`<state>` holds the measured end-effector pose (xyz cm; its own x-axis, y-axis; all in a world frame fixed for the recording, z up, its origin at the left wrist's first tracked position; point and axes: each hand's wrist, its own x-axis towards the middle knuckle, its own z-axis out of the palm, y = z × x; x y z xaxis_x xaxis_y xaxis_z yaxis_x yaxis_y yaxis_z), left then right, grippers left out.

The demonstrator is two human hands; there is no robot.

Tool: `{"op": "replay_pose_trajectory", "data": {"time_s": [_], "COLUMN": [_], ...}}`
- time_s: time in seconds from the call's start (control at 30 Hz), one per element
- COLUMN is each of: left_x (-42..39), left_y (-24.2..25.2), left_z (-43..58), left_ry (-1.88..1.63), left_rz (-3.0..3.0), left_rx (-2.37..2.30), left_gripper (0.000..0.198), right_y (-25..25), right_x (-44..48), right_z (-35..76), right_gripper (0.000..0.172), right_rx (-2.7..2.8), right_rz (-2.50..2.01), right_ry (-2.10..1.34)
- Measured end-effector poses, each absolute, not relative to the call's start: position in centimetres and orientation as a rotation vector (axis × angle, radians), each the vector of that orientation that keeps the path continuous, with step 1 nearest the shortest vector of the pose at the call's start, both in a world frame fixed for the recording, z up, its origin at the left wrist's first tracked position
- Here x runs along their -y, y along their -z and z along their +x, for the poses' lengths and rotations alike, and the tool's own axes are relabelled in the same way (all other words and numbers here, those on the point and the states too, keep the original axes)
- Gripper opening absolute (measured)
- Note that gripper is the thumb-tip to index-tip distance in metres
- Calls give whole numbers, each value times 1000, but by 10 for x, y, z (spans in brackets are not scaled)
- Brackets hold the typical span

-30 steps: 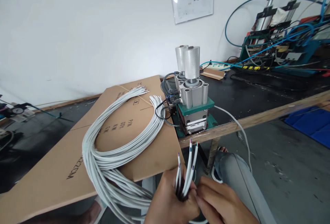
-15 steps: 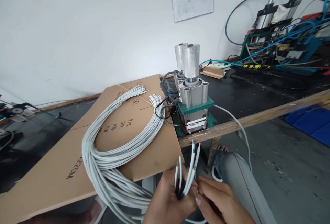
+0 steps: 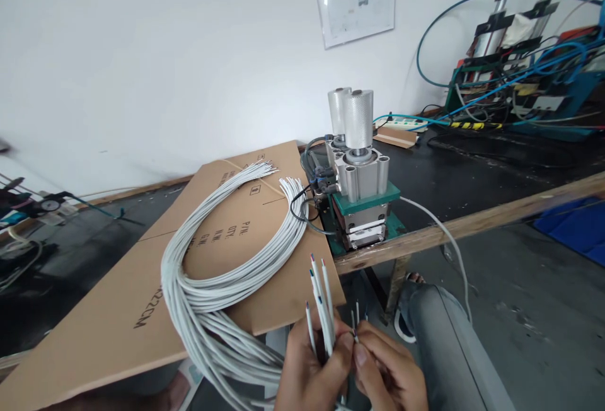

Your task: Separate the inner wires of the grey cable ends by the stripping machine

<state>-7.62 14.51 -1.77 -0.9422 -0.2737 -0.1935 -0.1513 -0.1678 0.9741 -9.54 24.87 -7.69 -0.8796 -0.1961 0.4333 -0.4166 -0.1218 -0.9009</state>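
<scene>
Several white cables [image 3: 323,307] stand upright in my left hand [image 3: 305,370], which is closed around them below their tips. Small coloured wire ends show at the top of these cables. Close beside it, my right hand [image 3: 392,370] is pinched, thumb against fingers, touching the left fingertips. Thin cable ends [image 3: 358,310] poke up out of the right hand; its grip on them is partly hidden by the fingers. To the left, a large looped bundle of white cables [image 3: 172,272] lies on a flat cardboard sheet [image 3: 118,310], its lower part hanging toward my left hand.
A pneumatic press [image 3: 366,178] with two knurled silver cylinders stands at the corner of the black bench [image 3: 449,190]. Behind it are a power strip [image 3: 401,123] and another machine with blue hoses [image 3: 491,39]. A trousered leg [image 3: 449,335] is at the lower right.
The cables in my left hand have shifted left and sit closer together. My right hand has drawn slightly back, and separate cable ends now show above it. The camera view has shifted slightly.
</scene>
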Motion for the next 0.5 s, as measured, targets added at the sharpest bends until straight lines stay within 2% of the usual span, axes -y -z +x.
{"op": "replay_pose_trajectory", "data": {"time_s": [0.27,0.43,0.5], "left_x": [-147,-141,-138], "left_y": [10,14,18], "left_z": [-77,-80,-82], "left_ry": [2332,2342,2316], "left_rz": [532,377,350], "left_rx": [1981,2024,2036], "left_gripper": [66,62,54], "right_y": [78,75,75], "right_x": [-239,-242,-245], "right_z": [-90,-94,-99], "right_gripper": [37,33,31], "right_rx": [1916,1898,1858], "right_rz": [562,661,747], "right_ry": [-2203,-2161,-2109]}}
